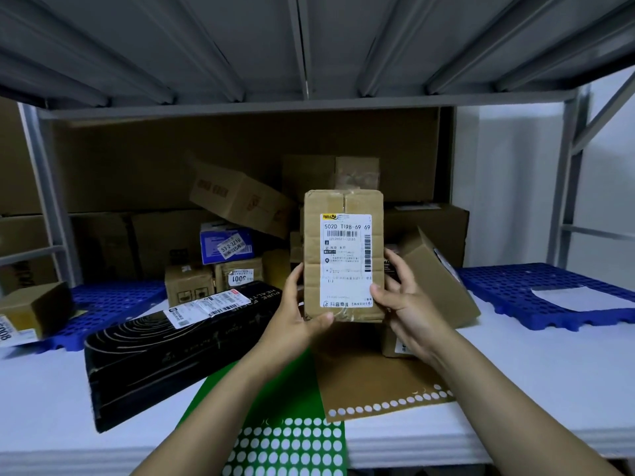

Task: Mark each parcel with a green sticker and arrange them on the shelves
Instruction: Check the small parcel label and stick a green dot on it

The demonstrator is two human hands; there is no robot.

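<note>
- Both hands are holding the parcel (pixel 343 249) upright in the air above the middle of the shelf board (pixel 515 372). Its printed face is turning toward the head camera, probably so the person can read it and pick a spot for a sticker.
- The left hand (pixel 299 314) is gripping the lower left corner, with the thumb lying across the bottom front edge and the fingers going behind.
- The right hand (pixel 402 304) is clasping the lower right side, with its thumb resting on the label (pixel 347 269) and its fingers curling round the edge.
- Holding it low with both hands is leaving the print above the thumbs uncovered.
- The parcel is showing as a tall, narrow brown carton, creased in bands and taped along its seams. The white shipping label is covering much of the front, and no green dot is showing on this face.
- The green sticker sheet (pixel 292 400) is lying at the front edge of the shelf board under the forearms, within easy reach, with many dots already peeled off.
- A brown sheet (pixel 371 372) is lying just beside it, toward the right.
- A long black box (pixel 178 341) is lying toward the front left, and other cartons (pixel 240 197) are piling up along the back edge.
</note>
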